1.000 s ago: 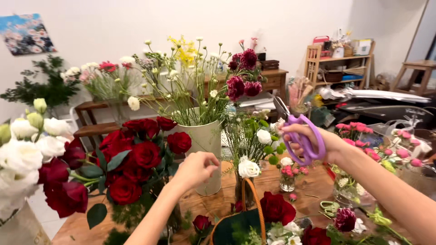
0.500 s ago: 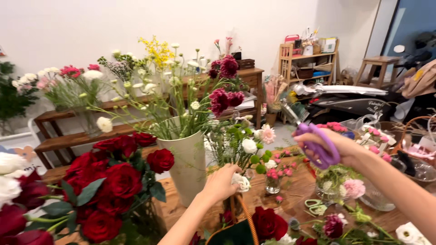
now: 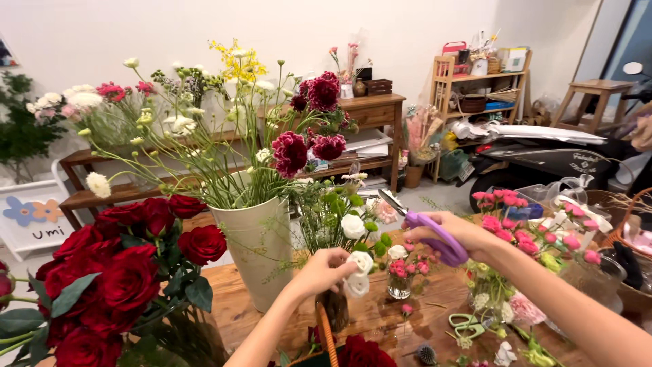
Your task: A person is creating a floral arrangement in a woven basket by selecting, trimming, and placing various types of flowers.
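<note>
My left hand [image 3: 324,273] pinches a stem of small white flowers [image 3: 358,272] just above a dark glass vase [image 3: 335,307] on the wooden table [image 3: 238,309]. My right hand [image 3: 454,234] is closed on purple-handled scissors [image 3: 435,236], with the blades pointing up and left toward the white and green blooms [image 3: 353,221] in that vase. The scissors sit to the right of the stem my left hand holds, a short gap apart.
A tall cream vase [image 3: 257,248] of mixed stems stands left of my hands. Red roses [image 3: 115,272] fill the near left. A small glass of pink flowers [image 3: 402,275], green scissors [image 3: 466,325] and pink spray roses [image 3: 536,228] lie right. A basket handle [image 3: 327,334] rises at the bottom edge.
The view has swung right and closer. My left hand has risen to the white flower stem, and my right hand has brought the scissors down and left toward it.
</note>
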